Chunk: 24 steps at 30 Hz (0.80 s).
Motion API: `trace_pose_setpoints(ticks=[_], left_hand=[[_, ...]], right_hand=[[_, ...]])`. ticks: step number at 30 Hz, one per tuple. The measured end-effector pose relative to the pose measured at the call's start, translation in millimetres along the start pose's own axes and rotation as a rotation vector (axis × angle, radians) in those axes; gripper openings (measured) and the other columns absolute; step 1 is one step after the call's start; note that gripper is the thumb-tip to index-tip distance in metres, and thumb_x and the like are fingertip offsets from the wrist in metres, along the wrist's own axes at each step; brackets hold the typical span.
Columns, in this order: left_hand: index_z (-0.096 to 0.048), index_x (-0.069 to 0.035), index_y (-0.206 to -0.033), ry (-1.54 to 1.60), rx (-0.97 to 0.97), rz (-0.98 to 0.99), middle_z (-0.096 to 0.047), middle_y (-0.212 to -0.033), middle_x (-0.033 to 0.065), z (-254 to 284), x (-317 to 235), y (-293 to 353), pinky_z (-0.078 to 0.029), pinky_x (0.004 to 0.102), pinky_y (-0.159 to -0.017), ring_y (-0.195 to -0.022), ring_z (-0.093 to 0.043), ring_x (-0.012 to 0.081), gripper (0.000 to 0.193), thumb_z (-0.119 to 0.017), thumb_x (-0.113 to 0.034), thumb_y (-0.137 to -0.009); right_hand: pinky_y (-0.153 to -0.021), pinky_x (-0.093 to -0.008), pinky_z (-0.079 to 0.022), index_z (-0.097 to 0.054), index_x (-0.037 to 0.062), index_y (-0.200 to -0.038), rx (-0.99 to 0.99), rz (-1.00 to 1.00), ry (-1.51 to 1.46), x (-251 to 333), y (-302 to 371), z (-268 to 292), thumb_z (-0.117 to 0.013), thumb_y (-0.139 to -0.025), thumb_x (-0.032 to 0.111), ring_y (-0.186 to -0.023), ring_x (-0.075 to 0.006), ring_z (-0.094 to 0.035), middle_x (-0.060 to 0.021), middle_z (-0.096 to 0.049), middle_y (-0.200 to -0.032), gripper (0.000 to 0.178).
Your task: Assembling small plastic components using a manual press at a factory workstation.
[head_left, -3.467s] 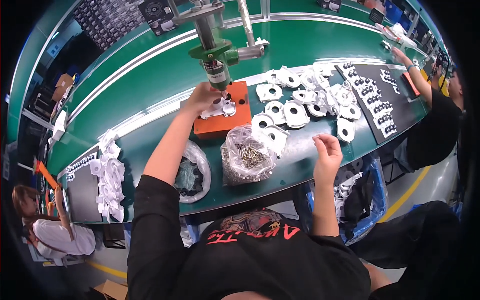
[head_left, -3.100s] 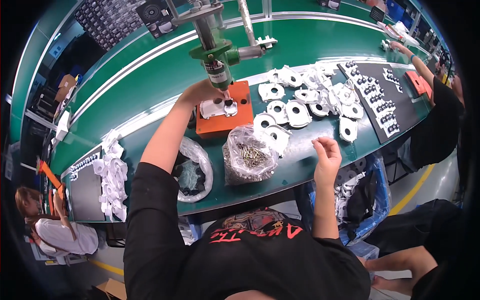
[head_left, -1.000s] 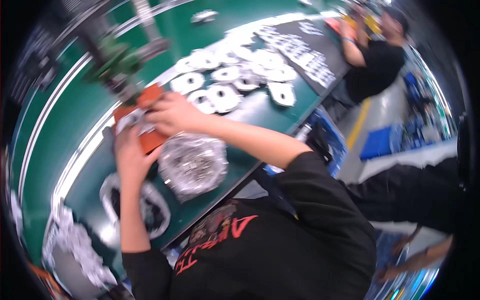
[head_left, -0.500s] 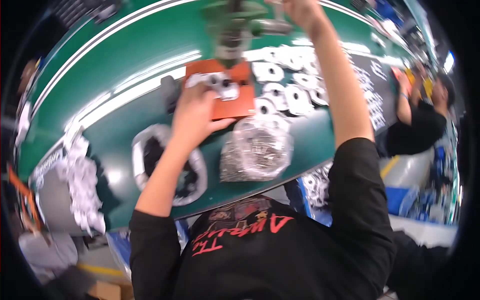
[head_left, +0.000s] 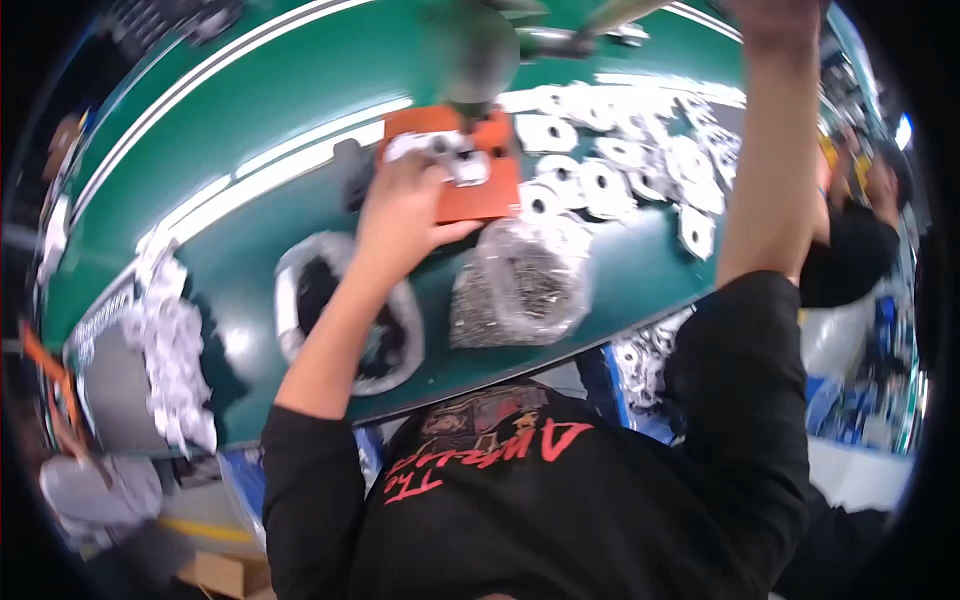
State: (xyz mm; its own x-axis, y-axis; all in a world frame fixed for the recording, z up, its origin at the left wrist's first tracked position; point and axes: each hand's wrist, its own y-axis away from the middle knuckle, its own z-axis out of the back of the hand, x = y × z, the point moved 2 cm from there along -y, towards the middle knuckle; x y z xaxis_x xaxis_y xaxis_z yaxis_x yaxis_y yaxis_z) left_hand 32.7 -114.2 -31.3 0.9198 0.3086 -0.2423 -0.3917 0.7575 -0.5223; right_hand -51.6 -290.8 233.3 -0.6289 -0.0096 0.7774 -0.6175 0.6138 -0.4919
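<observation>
My left hand (head_left: 402,205) grips the near left end of a white plastic part (head_left: 470,168) with dark round holes. That part lies on an orange block (head_left: 480,203), below the blurred head of a green bench press (head_left: 475,60). From the press a lever (head_left: 610,18) slants up to the right and leaves the picture. My right hand (head_left: 780,25) is raised at the top right edge, smeared and partly cut off. Its fingers are hidden, so I cannot tell whether they are on the lever.
Round white parts (head_left: 605,188) crowd the green table right of the block. Nearer me sit a clear bag of small metal pieces (head_left: 520,295) and a bag of black pieces (head_left: 400,335). White parts (head_left: 175,350) are piled at left. A co-worker (head_left: 855,235) works at far right.
My right hand has swung to the right along the top edge, and the lever now slants up rightward. My left hand stays on the white part. The whole view has shifted slightly.
</observation>
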Motion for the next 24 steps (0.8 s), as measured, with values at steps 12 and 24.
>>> trace_pose_setpoints(ticks=[12,24], left_hand=[[-0.064,-0.007,-0.103,-0.118,0.387,-0.45,-0.063,-0.106,0.0117,-29.4,57.7,5.6,-0.036,0.0433,-0.097,-0.102,-0.056,0.0275,0.033,-0.052,-0.024,-0.077],[-0.038,0.0,-0.128,0.04,0.319,0.212,-0.046,-0.125,0.0255,-22.0,99.4,-13.8,-0.035,0.0419,-0.095,-0.116,-0.044,0.0412,0.049,-0.048,-0.031,-0.092]], right_hand=[[-0.061,-0.041,-0.049,-0.069,0.011,-0.076,1.081,0.087,1.225,-68.5,142.1,39.0,-0.06,-0.068,0.034,-0.067,-0.0271,-0.063,-0.0079,-0.066,-0.072,0.026],[-0.066,-0.0365,-0.05,-0.069,0.0043,-0.085,0.555,0.004,0.019,-73.2,64.3,44.7,-0.069,-0.069,0.036,-0.074,-0.0264,-0.064,-0.0086,-0.067,-0.079,0.036]])
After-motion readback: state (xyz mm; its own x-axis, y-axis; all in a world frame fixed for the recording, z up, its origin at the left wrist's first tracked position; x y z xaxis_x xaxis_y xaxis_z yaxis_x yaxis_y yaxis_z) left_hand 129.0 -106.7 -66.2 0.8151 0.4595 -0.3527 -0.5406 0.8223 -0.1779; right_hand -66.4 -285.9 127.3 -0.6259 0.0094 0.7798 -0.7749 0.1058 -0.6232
